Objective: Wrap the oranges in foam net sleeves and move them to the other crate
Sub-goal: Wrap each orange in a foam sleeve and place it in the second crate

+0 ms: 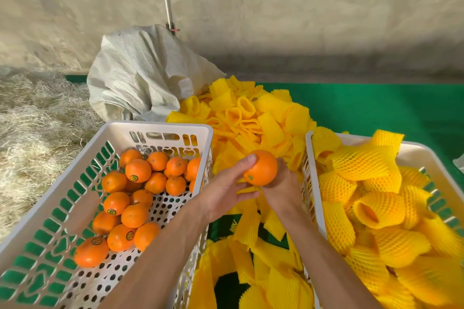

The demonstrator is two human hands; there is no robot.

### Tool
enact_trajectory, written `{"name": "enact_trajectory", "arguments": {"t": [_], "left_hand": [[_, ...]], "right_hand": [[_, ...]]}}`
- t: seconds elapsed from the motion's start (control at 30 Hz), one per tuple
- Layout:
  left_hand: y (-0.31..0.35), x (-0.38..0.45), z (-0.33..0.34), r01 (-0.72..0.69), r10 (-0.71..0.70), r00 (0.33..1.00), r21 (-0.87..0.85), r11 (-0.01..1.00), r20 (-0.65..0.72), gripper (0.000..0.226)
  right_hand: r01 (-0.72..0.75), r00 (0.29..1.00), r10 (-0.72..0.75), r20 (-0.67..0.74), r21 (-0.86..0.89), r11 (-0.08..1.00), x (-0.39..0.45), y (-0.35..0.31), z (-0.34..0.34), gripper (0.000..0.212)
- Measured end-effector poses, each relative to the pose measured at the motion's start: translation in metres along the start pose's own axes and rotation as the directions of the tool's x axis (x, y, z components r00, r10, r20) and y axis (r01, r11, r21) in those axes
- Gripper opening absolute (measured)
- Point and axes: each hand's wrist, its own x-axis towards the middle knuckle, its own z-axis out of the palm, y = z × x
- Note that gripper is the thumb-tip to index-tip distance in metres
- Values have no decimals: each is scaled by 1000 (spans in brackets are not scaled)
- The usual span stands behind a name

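The orange [261, 168] sits above the gap between the two crates, bare of any sleeve. The left hand [226, 195] grips it: the thumb lies over its upper left face and the curled fingers pass beneath it. The right hand [282, 188] is behind and below the orange, touching its right side; its fingers are hidden, so its grip cannot be determined.

The left crate [160, 128], white and perforated, holds about twenty bare oranges [135, 193]. The right crate [426, 150] holds wrapped oranges [364, 165] in yellow foam net; their number cannot be counted. A heap of loose foam net sleeves [251, 113] lies between and behind the crates.

Several oranges carry small round stickers, dark with yellow marks; the print is too small to read.
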Motion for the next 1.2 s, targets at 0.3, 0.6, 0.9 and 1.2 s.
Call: {"name": "enact_trajectory", "arguments": {"t": [0.3, 0.6, 0.9, 1.2], "left_hand": [[3, 5, -3, -30, 43, 979, 68, 997, -198, 88], [-6, 12, -10, -27, 176, 887, 333, 943, -426, 98], [-21, 19, -11, -2, 474, 782, 760, 650, -404, 81], [-19, 15, -13, -41, 390, 854, 702, 711, -345, 96]], "right_hand": [[74, 993, -79, 92, 64, 995, 4, -1, 9, 6], [50, 988, -78, 134, 204, 978, 8, 5, 4, 32], [307, 951, -307, -30, 203, 930, 0, -2, 2, 26], [256, 963, -270, -4, 329, 909, 5, -1, 5, 30]]}}
